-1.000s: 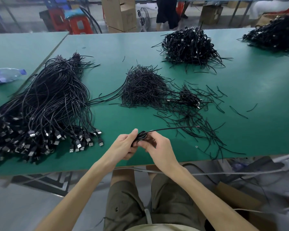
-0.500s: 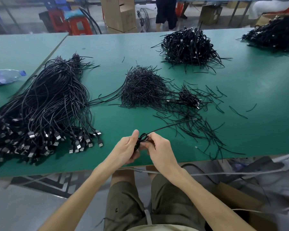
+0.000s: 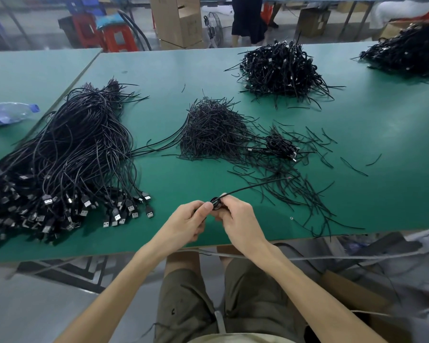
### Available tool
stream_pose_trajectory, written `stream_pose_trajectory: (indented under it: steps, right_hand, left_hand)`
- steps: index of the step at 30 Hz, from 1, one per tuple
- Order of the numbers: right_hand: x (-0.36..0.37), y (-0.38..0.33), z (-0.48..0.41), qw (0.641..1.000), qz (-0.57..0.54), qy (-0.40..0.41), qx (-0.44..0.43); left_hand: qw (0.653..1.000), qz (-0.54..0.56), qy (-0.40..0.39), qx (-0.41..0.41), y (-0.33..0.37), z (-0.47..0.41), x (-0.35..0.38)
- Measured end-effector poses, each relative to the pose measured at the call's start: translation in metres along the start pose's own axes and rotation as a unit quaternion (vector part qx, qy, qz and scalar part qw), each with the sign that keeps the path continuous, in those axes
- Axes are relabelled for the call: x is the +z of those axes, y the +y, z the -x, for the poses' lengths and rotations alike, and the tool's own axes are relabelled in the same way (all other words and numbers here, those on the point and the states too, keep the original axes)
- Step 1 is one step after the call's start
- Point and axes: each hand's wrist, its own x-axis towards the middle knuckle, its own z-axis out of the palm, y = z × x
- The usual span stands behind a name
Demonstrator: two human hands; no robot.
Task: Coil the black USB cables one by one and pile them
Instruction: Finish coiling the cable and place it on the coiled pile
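Jointly, left hand (image 3: 187, 222), right hand (image 3: 238, 219), gripping cable (image 3: 253, 187)

far pile (image 3: 406, 52) cut off, coil (image 3: 216, 204) half hidden

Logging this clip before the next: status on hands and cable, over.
Hands: left hand and right hand both pinch the cable coil, above the green table. The cable tail juts right, not yet wound. Nothing blocking the hands.
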Motion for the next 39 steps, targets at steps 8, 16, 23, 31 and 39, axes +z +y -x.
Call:
stream_pose_trajectory:
  steps: [8, 16, 23, 31, 39]
  right_hand:
    - [-0.001, 0.003, 0.003, 0.996, 0.060, 0.038, -0.053]
    - [-0.012, -0.010, -0.006, 0.995, 0.015, 0.085, -0.050]
    - [-0.012, -0.020, -0.015, 0.997, -0.052, 0.057, -0.004]
    - [-0.021, -0.019, -0.015, 0.994, -0.097, 0.001, 0.049]
    - [-0.017, -0.019, -0.013, 0.980, -0.190, -0.023, 0.053]
  left_hand:
    - [0.998, 0.028, -0.023, -0.051, 0.016, 0.011, 0.003]
    - [0.995, -0.071, -0.041, 0.053, 0.034, 0.014, -0.032]
    - [0.936, -0.280, -0.014, 0.214, 0.030, 0.006, -0.037]
    - [0.791, -0.504, -0.032, 0.347, 0.044, 0.005, -0.032]
    - [0.800, -0.497, -0.033, 0.335, 0.054, 0.013, -0.027]
